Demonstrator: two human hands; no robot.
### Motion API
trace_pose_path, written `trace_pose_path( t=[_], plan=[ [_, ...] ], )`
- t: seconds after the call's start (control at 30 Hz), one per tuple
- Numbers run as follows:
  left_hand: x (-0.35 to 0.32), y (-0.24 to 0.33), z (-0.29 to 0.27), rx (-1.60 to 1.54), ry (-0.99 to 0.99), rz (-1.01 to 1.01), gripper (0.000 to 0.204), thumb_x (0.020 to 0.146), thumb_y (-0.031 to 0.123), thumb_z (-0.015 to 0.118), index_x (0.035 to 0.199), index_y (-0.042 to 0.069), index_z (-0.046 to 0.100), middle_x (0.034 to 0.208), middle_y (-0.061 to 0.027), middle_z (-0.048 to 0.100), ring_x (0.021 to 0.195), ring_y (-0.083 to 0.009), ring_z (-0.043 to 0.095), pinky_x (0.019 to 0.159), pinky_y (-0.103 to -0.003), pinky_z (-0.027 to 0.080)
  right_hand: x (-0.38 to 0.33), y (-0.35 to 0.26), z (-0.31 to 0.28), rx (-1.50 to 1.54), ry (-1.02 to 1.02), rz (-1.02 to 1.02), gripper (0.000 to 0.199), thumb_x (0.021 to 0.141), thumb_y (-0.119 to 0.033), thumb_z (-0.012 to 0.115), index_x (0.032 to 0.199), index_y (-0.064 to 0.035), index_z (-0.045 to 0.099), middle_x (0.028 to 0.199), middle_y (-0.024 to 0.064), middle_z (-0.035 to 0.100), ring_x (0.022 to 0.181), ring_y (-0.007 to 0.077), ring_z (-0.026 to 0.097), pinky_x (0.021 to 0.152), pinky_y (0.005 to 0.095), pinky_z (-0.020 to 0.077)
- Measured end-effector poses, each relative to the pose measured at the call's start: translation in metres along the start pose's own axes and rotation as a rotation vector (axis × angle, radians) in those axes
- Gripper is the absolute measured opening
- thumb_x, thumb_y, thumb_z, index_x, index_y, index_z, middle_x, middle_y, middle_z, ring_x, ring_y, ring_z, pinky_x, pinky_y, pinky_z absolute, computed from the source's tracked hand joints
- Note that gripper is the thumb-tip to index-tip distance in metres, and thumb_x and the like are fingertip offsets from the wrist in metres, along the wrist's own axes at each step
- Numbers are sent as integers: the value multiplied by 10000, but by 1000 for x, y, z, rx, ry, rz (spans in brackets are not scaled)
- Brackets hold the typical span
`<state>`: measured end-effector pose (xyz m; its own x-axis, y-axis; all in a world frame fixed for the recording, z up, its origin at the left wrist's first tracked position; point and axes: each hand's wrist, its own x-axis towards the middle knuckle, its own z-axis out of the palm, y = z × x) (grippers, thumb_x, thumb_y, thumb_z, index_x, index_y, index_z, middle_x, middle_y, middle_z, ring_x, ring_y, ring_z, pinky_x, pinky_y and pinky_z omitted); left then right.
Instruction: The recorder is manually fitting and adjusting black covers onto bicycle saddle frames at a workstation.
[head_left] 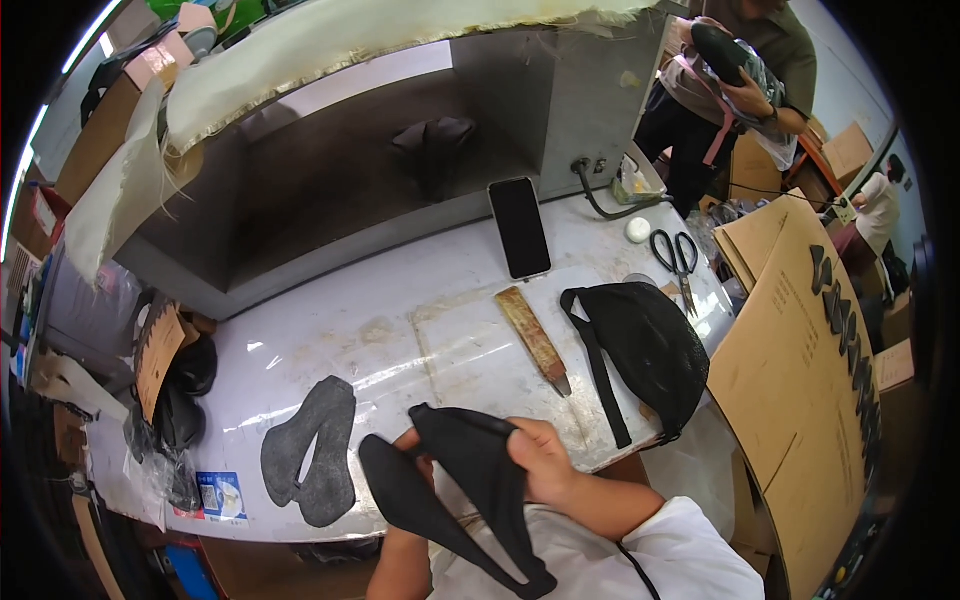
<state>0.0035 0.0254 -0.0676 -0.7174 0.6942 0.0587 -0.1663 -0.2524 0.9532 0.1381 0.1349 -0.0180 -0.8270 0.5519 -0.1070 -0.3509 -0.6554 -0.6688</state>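
Over the table's front edge I hold a black V-shaped fabric piece [468, 455], like a shoe upper, its two long sides spread apart. My right hand [545, 465] pinches its upper right corner, thumb on top. Behind the piece is my left hand [407, 442], mostly hidden, with a few fingers gripping near the top left. To the left lies a dark grey piece [335, 440] of similar outline with a narrow slit. A worn flat blade tool [533, 340] rests beyond my hands. Right of it sits a black mesh item [650, 350] with a strap-like edge.
A grey open-fronted box [590, 120] spans the back, dark cloth [435, 150] inside. A phone [520, 230] leans against it. Scissors [677, 265] lie at the right, beside cardboard [790, 390] with small black pieces. Black shoes [180, 410] stand left. Another person [730, 90] holds a shoe.
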Motion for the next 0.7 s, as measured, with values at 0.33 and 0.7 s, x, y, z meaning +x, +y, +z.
trace_pose_path(
  t=[0.33,0.7],
  plan=[
    [3,85,-22,492,-100,99,177,870,132,686,846,-44,683,765,-87,664,657,-139,590,594,-249,428,4,-39,-34,-832,-360,-129,279,958,-222,597,825,24,593,651,65,556,565,116,496,527,262,400],
    [-4,90,13,648,-78,364,67,826,60,713,792,3,704,612,-88,605,523,-223,577,509,-325,456,-25,-26,34,-1172,-380,-84,662,925,-159,630,1434,70,274,1323,306,502,1205,393,551,998,395,447]
  ],
)
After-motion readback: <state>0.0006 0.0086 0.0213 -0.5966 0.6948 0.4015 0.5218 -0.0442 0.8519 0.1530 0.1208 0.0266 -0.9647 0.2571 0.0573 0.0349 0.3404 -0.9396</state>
